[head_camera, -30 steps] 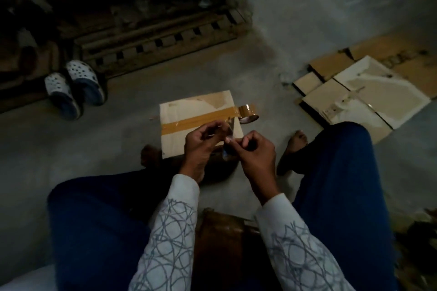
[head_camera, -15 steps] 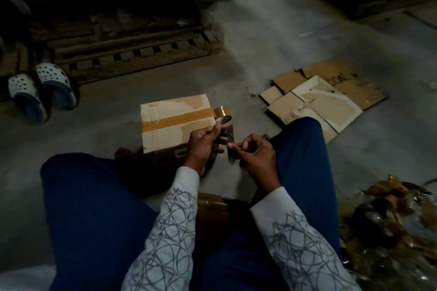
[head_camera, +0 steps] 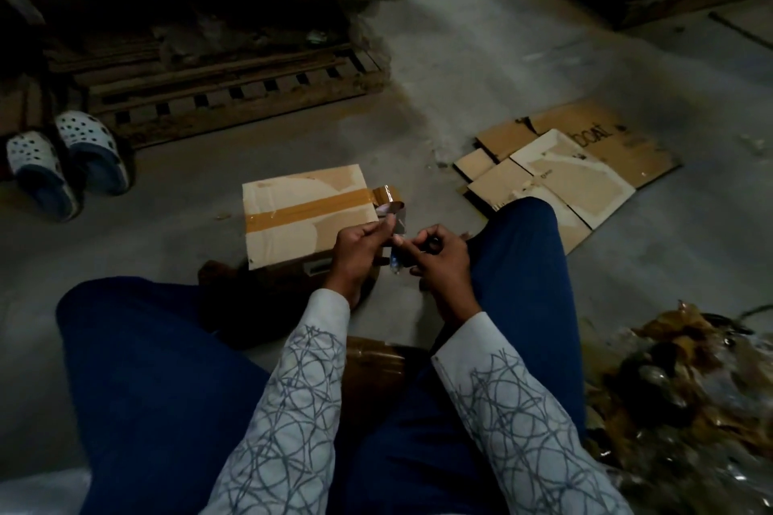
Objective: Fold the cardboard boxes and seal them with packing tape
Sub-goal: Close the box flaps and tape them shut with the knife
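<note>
L hand [head_camera: 359, 247] pinches tape [head_camera: 387, 197] (off box [head_camera: 293, 217]); R hand [head_camera: 439, 259] grips small tool [head_camera: 395, 265].

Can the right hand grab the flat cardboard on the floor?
Probably not yet: the right hand pinches the brown tape strip, and the blue-trousered knee lies between it and the flat brown cardboard sheets.

"boat" printed on the flattened cardboard sheet [head_camera: 602, 138] at right
</note>
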Demonstrator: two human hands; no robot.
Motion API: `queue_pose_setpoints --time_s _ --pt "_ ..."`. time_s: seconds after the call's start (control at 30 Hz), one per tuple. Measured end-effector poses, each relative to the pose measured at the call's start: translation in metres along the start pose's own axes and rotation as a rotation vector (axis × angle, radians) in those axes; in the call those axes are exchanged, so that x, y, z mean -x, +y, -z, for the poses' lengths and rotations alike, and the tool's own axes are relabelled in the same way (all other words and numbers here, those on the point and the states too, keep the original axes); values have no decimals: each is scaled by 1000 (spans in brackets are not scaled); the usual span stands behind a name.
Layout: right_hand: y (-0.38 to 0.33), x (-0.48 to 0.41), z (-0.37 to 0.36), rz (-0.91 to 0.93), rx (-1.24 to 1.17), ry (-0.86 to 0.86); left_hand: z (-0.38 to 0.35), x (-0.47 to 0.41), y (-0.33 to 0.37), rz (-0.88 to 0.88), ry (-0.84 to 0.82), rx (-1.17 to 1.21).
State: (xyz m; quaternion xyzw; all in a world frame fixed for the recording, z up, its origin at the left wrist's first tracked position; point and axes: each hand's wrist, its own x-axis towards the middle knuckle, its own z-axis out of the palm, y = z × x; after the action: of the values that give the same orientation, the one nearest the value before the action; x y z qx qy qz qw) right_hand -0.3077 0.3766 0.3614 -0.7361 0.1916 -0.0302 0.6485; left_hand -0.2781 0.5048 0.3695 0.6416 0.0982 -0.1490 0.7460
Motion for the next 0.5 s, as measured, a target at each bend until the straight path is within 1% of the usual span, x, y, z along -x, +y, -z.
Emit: queue_pose_setpoints --time_s 0.07,0.13,0.27,0.33,0.4,0.5 --pt "0 -1 1 19 29 -10 0 -1 -4 -37 11 -23" --pt "4 -1 2 39 77 -13 0 -2 -9 -70 71 -79" --pt "12 -2 -1 145 247 -27 -6 -4 -12 -85 284 -156" --pt "14 -5 -7 222 352 -46 -8 -8 -13 -102 357 -210" --pt "14 -12 -17 310 453 -5 -9 -16 -13 -107 364 -251" --pt "10 -36 -30 285 491 67 -5 -34 -10 -56 319 -169"
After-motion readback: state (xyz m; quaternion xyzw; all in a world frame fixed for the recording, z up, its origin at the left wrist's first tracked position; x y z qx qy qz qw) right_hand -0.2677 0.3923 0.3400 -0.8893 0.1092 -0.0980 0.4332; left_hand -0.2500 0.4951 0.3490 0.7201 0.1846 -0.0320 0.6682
